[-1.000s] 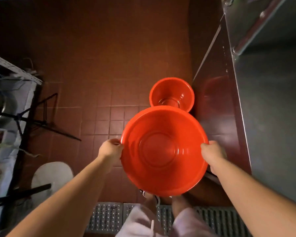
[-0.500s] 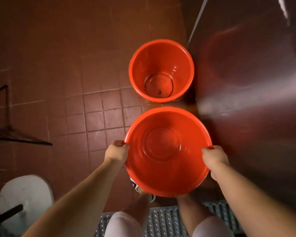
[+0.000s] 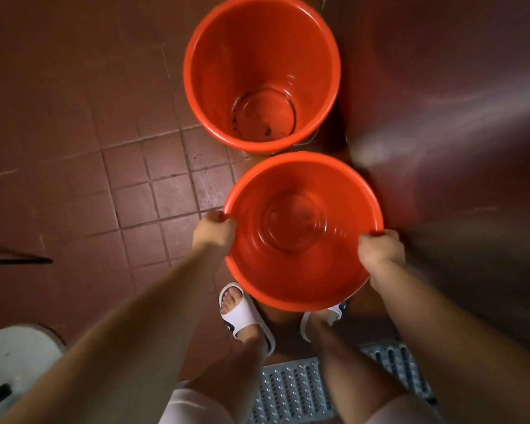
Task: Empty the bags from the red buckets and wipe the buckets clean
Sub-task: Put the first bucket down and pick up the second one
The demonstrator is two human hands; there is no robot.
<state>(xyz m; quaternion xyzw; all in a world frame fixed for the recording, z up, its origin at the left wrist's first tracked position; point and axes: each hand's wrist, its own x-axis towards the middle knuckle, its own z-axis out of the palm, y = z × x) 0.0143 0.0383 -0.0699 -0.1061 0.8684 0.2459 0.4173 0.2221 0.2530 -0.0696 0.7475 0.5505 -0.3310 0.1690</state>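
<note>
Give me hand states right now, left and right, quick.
Left hand: closed, gripping the rim of the near red bucket.
Right hand: closed, gripping the opposite rim of the same bucket.
</note>
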